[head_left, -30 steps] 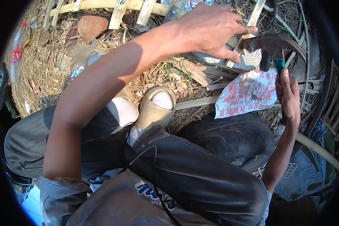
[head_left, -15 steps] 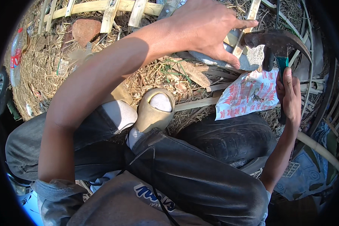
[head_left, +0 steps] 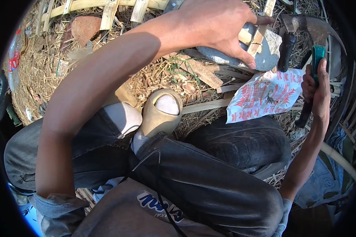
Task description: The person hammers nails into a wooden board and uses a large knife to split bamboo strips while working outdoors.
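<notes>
My left hand (head_left: pixel 213 25) reaches across the top of the view and rests on a pale bamboo strip (head_left: pixel 260 37). Its index finger lies across the strip and its thumb presses near the lower end; the other fingers are hidden. Under the strip is a grey stone (head_left: pixel 269 55). My right hand (head_left: pixel 318 89) is closed around the green and black handle of a claw hammer (head_left: pixel 318 51), whose dark head is raised to the right of the stone, apart from the strip. Between stone and hammer lies a black-handled tool (head_left: pixel 286 53), its kind unclear.
A red-and-white printed wrapper (head_left: pixel 261 96) lies below the stone, beside a black tyre (head_left: pixel 241 142). A curved bamboo frame with slats (head_left: pixel 108 14) crosses the upper left, near a reddish brick piece (head_left: pixel 86 29). A plastic bottle (head_left: pixel 14 65) lies far left on straw.
The hammer in my right hand has moved right, away from the bamboo strip, uncovering the black-handled tool. My left hand stays nearly in place on the strip.
</notes>
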